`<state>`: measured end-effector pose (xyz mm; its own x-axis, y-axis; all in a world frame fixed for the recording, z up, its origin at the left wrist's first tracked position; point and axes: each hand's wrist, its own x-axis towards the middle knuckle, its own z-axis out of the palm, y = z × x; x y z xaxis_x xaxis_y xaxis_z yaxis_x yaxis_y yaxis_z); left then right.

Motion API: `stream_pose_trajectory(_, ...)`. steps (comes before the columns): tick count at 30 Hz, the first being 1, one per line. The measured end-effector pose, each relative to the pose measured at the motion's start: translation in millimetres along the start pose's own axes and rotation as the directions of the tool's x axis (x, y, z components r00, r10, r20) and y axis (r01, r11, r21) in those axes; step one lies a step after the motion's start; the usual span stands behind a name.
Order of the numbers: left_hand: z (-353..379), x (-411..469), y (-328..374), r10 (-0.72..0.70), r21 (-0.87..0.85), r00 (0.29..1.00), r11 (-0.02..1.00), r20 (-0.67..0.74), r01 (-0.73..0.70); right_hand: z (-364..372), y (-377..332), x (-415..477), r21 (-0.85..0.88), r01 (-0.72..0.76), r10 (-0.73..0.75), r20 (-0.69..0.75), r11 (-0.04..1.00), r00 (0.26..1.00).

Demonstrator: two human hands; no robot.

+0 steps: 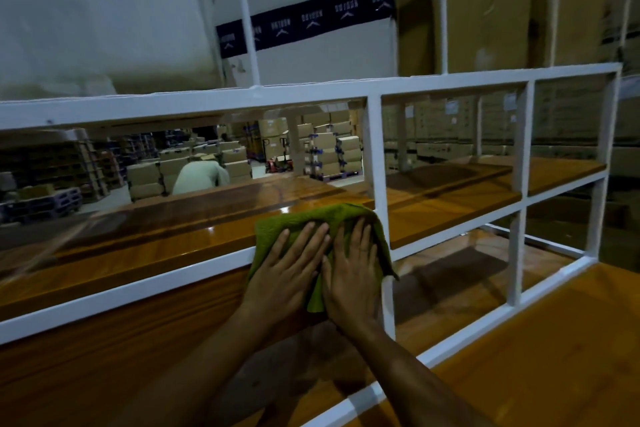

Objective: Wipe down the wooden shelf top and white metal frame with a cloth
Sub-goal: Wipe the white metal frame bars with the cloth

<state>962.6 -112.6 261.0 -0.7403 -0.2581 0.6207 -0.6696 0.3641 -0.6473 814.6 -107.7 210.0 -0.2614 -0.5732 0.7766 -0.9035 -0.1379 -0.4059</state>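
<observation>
Both hands lay flat on the green cloth (304, 220), side by side and touching along their inner edges. The left hand (287, 269) had its fingers straight and slightly fanned, pressing down on the cloth rather than gripping it. The right hand (350, 276) lay the same way, fingers straight and a little apart, with its fingertips near the far fold.

The cloth sat on the front edge of the wooden shelf top (166, 236) and draped over the front rail of the white metal frame (207, 102) – its lower part hung down between the two wrists. It lay just left of a white upright post, and its right corner reached that post. The shelf board was glossy, with a bright glint just beyond the cloth. A second wooden board (104, 374) ran below and nearer the camera, under the forearms.

On top of the frame stood a white box (311, 48) with a dark printed band and handwritten letters, and beside it tall brown cartons (485, 10). Through the frame, well beyond the shelf, stacks of cardboard boxes (325, 152) filled a warehouse floor, and a person in a pale top (201, 177) was bent over near them – too blurred to tell more
</observation>
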Motion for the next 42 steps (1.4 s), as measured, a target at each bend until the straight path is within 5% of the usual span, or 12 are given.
stream_pose_trajectory(6,11.9,35.4,29.0,-0.034,0.006,0.999,0.999,-0.034,0.034,5.1,28.7,20.4,0.080,-0.040,0.049,-0.113,0.996,0.992)
stream_pose_trajectory(15,26.5,98.7,77.0,-0.184,-0.052,0.968,0.983,-0.174,0.177,-23.2,60.2,57.2,0.539,0.076,0.041,-0.203,0.839,0.978)
stream_pose_trajectory(22,31.6,141.0,100.4,-0.442,-0.328,0.824,0.884,-0.353,0.333,-38.4,85.3,91.0,0.621,0.077,0.056,-0.192,0.780,0.980)
stream_pose_trajectory(32,25.0,193.5,89.5,-0.701,-0.599,0.594,0.686,-0.393,0.413,-82.5,68.7,147.7,0.659,0.172,0.004,-0.256,0.732,0.967)
stream_pose_trajectory(42,-12.7,253.2,42.2,-0.797,-0.783,0.509,0.529,-0.325,0.327,-127.1,30.0,221.5,0.673,0.110,0.049,-0.213,0.731,0.976)
